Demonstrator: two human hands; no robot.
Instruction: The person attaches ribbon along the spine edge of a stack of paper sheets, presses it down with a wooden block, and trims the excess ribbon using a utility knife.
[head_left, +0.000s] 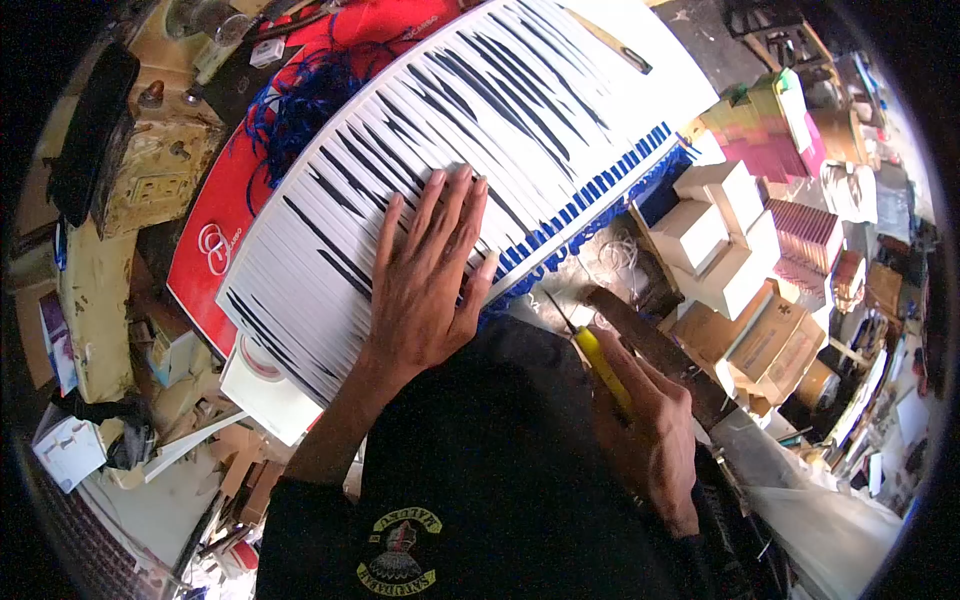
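Note:
A long row of white, book-like stacks with black gaps point(330, 215) lies across a board in front of me. Along its near edge run short dark blue strips point(590, 205). My left hand point(430, 260) rests flat on the white row, its fingers stretched out and slightly apart. Lower right, my right hand point(650, 420) is wrapped round a yellow-handled cutter point(603, 372). Its thin dark blade points up and left, apart from the blue strips. The fingers' undersides are hidden.
Tangled blue strands point(300, 110) lie on a red board point(205, 235) behind the row. Beside it at right stand white boxes point(715, 225), a cardboard box point(765, 340) and pink stacks point(805, 235). A worn machine point(150, 180) stands at left.

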